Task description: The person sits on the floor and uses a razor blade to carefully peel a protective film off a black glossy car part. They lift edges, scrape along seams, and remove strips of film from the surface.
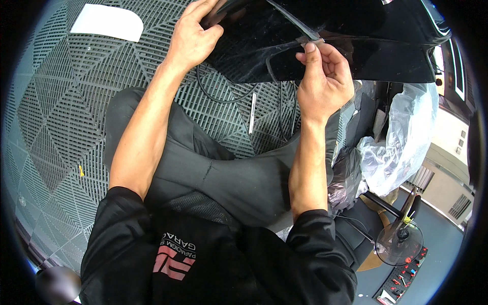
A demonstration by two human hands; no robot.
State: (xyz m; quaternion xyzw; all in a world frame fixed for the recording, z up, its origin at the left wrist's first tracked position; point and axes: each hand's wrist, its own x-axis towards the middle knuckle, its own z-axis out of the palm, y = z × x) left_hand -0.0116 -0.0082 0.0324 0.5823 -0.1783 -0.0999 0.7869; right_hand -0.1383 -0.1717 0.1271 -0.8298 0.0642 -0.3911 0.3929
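Observation:
A glossy black car body panel (376, 58) spans the top of the head view. My left hand (195, 38) grips its left edge, thumb toward the glossy face; the fingertips are partly cut off by the frame. Below the panel's middle, my right hand (325, 84) is closed in a pinch, thumb against fingers. Between them sits the end of a thin, see-through film strip (292, 20), which stretches up and left across the panel. Creases and streaks run over the black surface around the pinched spot.
Grey slatted floor tiles (56, 132) lie below. A white sheet (108, 22) rests at the upper left, a thin silver strip (252, 113) between my legs, and a small yellow piece (81, 171) at left. Clear plastic wrapping (401, 137) and a fan (399, 243) stand at right.

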